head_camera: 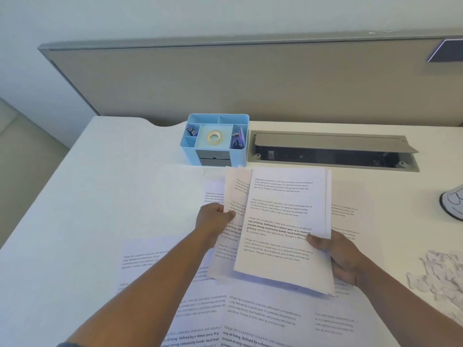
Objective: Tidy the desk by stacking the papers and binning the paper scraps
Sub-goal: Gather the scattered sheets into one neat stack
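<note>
White desk (105, 196) — both hands gripping printed sheets (283, 229)

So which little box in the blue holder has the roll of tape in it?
The big middle compartment of the blue organizer holds the tape roll. The narrow compartments on either side hold small purple items, and the back ones look empty.

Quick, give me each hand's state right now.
Left hand: pinching the left sheet.
Right hand: gripping the small stack of printed pages.
</note>
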{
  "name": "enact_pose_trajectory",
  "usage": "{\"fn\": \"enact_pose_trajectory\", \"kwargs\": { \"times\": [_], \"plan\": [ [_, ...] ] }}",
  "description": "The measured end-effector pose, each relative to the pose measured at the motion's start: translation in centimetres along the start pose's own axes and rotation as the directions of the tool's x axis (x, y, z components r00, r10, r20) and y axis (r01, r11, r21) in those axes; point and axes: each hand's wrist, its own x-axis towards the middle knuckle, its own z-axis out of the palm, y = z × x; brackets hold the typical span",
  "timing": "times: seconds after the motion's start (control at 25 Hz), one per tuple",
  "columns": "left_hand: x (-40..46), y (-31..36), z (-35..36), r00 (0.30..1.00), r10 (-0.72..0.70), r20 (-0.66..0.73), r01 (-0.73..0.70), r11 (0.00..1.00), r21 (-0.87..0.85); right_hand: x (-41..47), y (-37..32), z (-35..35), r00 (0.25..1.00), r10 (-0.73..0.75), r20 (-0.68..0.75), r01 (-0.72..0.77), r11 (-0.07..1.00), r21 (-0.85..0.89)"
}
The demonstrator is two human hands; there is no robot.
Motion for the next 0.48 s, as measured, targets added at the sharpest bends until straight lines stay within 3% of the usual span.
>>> {"fn": "enact_pose_trajectory", "kwargs": {
  "times": [0.2,0.48],
  "plan": [
    [-2.3,0.5,-1.0,0.957,0.243,-0.160,-0.198,0.946,0.257,-0.2,0.1,0.0,1.000,-0.021,-0.011,0.021,0.999,0.026],
    [-5.6,1.0,-3.7,0.867,0.419,-0.269,-0.364,0.902,0.231,-0.4,0.1,0.5,0.998,-0.043,-0.036,0.043,0.999,0.010]
  ]
}}
